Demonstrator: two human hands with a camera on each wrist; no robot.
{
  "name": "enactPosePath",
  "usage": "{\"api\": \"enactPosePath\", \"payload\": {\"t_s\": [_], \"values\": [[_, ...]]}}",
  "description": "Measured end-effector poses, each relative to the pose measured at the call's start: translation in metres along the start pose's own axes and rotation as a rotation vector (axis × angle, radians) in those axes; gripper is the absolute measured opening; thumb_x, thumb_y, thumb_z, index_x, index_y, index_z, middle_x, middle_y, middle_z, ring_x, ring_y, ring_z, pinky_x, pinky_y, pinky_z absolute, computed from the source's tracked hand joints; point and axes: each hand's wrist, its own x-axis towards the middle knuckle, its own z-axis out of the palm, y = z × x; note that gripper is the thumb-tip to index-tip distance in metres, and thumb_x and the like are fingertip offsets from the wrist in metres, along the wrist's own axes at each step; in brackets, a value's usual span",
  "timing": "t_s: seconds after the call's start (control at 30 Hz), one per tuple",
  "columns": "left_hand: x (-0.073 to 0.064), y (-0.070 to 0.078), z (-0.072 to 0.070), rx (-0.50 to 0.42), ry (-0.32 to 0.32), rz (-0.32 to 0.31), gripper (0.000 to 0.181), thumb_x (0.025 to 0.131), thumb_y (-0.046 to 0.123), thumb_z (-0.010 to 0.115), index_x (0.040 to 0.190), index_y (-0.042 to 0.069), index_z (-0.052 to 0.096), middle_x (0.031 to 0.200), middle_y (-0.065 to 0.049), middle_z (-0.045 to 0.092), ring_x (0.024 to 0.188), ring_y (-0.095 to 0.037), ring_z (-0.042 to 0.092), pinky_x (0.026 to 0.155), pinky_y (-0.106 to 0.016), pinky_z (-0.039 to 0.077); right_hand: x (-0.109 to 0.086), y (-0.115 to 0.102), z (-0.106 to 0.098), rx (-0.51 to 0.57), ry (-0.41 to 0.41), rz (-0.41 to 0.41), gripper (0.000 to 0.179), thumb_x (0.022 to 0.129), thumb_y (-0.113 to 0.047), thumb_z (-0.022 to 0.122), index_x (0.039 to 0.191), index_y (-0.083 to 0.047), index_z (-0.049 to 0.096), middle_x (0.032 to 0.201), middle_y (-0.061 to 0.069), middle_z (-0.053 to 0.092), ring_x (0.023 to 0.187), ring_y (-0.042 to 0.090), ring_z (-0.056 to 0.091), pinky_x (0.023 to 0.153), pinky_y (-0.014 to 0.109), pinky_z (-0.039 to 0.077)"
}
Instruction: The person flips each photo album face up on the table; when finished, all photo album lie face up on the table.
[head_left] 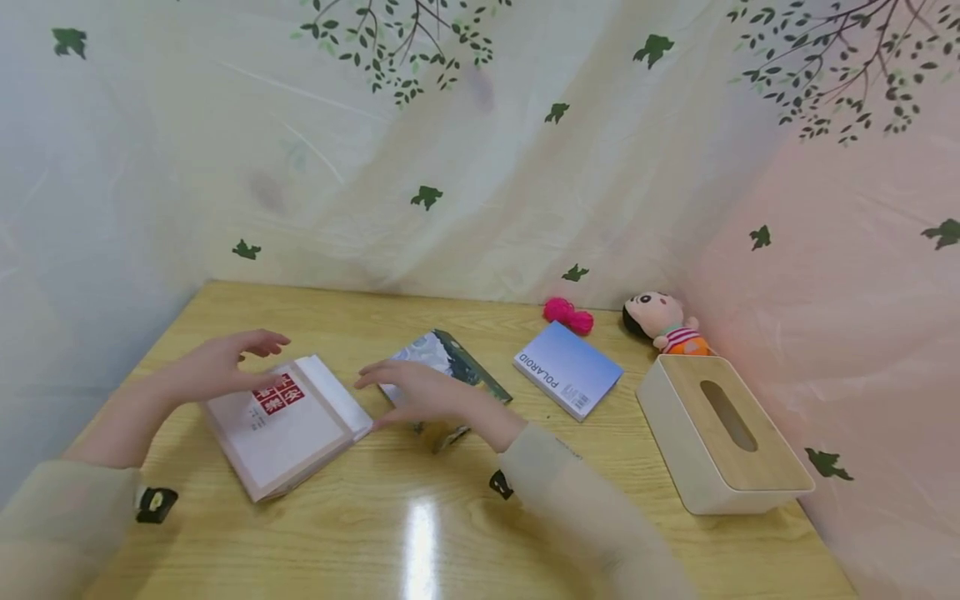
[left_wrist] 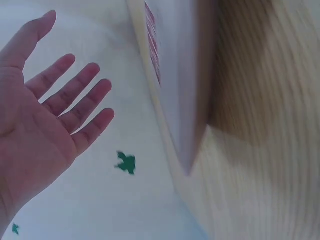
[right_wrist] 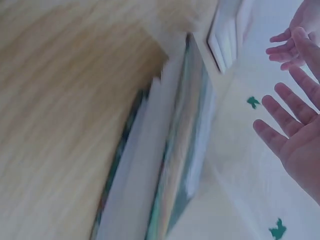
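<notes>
A pale book (head_left: 300,437) with a red square title block lies at the left of the wooden table. Over its upper left part hovers my left hand (head_left: 221,362), fingers spread in the left wrist view and holding nothing. My right hand (head_left: 431,392) is above a picture-covered book (head_left: 480,375) in the middle, hiding part of it, with its thumb tip near the pale book's right corner. Relaxed, spread fingers (right_wrist: 285,100) of that hand show in the right wrist view, and the stacked page edges of the picture-covered book (right_wrist: 170,150) appear beside them.
Right of centre lies a blue-white box-like book (head_left: 570,367) marked POLAROID, with a pink yarn bundle (head_left: 567,316) behind it. A doll (head_left: 663,323) lies at the back right, behind a tissue box (head_left: 675,442) with a wooden lid. A patterned curtain (head_left: 480,167) encloses the table (head_left: 360,533).
</notes>
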Motion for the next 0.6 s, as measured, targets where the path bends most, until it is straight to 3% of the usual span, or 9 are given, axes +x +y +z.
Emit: {"api": "enactPosePath", "payload": {"t_s": [0.13,0.37,0.6], "values": [[0.013,0.017,0.004,0.013,0.016,0.006,0.062,0.085,0.040,0.068,0.134,0.008,0.047,0.126,-0.018,0.057,0.117,-0.037,0.051,0.094,-0.061,0.039,-0.017,0.005,-0.012,0.040,0.015,0.011,0.062,0.084,-0.035,0.071,0.138,-0.017,0.048,0.148,0.000,0.038,0.138,0.016,0.032,0.110,0.030,0.032],[0.039,0.043,0.013,0.010,0.038,0.055,0.072,0.083,0.049,0.068,0.137,0.007,0.045,0.134,-0.018,0.052,0.123,-0.038,0.046,0.098,-0.059,0.037,-0.049,0.025,-0.021,-0.036,0.075,-0.025,0.059,0.085,-0.031,0.071,0.136,-0.012,0.049,0.147,0.008,0.040,0.138,0.022,0.032,0.110,0.037,0.033],[0.066,0.063,0.025,0.017,0.050,0.092,0.079,0.081,0.049,0.069,0.141,0.006,0.041,0.140,-0.019,0.045,0.128,-0.039,0.041,0.104,-0.056,0.033,-0.076,0.045,-0.025,0.051,0.105,0.053,0.061,0.086,-0.026,0.070,0.140,-0.012,0.045,0.150,0.009,0.034,0.139,0.025,0.030,0.108,0.044,0.035]]}}
